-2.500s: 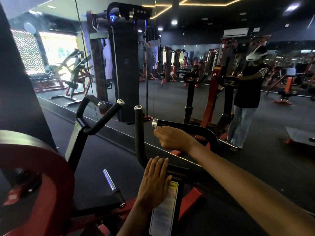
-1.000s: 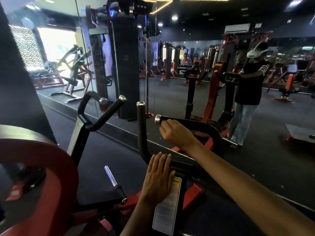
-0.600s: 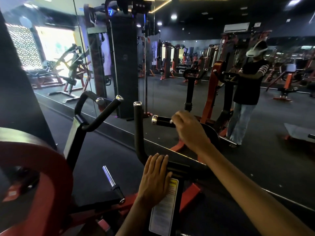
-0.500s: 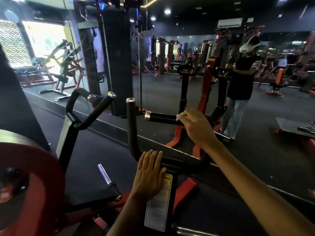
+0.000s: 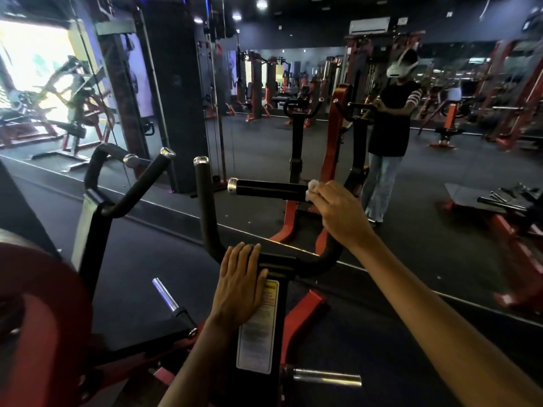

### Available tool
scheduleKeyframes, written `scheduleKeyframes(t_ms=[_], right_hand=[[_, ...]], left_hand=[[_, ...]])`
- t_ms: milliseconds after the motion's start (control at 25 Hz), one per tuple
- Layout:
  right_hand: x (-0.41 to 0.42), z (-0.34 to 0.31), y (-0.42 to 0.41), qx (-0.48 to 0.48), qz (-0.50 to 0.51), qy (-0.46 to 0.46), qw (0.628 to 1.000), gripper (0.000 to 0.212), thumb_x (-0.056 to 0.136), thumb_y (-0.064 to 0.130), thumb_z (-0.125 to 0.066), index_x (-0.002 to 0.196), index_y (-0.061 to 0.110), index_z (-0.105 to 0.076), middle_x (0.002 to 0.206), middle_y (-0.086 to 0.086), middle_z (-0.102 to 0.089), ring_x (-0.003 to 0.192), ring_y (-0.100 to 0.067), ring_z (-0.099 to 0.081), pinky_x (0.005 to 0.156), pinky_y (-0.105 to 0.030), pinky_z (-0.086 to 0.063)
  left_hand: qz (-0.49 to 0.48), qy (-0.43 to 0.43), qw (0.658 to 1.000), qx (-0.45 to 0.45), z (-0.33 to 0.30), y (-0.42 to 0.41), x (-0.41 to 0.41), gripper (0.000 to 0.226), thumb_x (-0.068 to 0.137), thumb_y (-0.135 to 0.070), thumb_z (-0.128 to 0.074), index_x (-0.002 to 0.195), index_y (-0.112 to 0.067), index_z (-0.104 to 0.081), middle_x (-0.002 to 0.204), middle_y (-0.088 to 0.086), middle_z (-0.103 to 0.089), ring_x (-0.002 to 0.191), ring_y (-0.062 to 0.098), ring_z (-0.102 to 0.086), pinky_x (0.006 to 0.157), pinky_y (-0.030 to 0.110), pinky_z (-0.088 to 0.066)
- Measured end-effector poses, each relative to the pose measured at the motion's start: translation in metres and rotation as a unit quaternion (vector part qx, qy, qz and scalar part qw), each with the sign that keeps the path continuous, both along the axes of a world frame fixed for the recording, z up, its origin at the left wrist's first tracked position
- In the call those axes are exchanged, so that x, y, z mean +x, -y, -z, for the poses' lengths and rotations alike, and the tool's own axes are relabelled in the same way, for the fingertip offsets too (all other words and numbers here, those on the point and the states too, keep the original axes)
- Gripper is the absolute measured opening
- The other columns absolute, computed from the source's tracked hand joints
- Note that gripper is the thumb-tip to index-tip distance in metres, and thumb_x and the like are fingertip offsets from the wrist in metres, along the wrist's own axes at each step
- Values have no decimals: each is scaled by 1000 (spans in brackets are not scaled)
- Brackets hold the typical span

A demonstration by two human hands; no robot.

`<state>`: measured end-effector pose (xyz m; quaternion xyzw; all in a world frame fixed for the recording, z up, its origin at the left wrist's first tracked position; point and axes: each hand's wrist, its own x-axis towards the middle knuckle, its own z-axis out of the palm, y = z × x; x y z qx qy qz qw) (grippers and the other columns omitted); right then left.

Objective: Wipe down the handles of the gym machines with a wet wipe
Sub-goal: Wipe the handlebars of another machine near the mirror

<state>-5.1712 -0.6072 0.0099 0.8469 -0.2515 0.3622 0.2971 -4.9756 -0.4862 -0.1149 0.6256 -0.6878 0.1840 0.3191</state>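
The wet wipe (image 5: 313,185) is bunched small under the right hand (image 5: 340,210), which is curled round the horizontal handle (image 5: 270,189) near its bend. So little cloth could slip free or miss the grip's underside. The left hand (image 5: 241,286) lies flat and empty on the machine's post (image 5: 264,327), beside the upright handle (image 5: 204,201), probably unwiped.

The horizontal handle (image 5: 269,189) lies bare from its chrome cap to the right hand (image 5: 342,212), with an open gap before the upright handle (image 5: 204,201), while the mirror (image 5: 293,98) blocks reach beyond.
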Motion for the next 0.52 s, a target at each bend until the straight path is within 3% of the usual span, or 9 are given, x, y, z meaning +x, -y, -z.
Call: scheduleKeyframes(t_ms=[120,280,520], right_hand=[[-10,10,-6,0,34,10,999,28,78,1,-55,104,-5,-64,106,-18,-64,92,-28,-64,86,-37,-53],[-25,27,-16,-6,73,33,997,25,81,-3,-57,106,-6,-63,106,-19,-63,93,-29,-62,88,-36,-51],[-33,56,-39,38,106,62,992,32,77,-1,-69,108,-6,-63,107,-19,-61,95,-27,-61,90,-33,-50]], left_hand=[[2,10,1000,8,-3,-1,1,52,100,-39,-20,131,-6,-45,127,12,-53,128,25,-36,116,43,-11],[10,15,1000,8,-3,0,-1,52,100,-35,-20,132,-3,-45,130,14,-53,129,27,-37,118,41,-5],[15,40,999,1,-4,2,-2,50,98,-31,-26,127,0,-52,126,17,-57,121,31,-50,113,39,-21]])
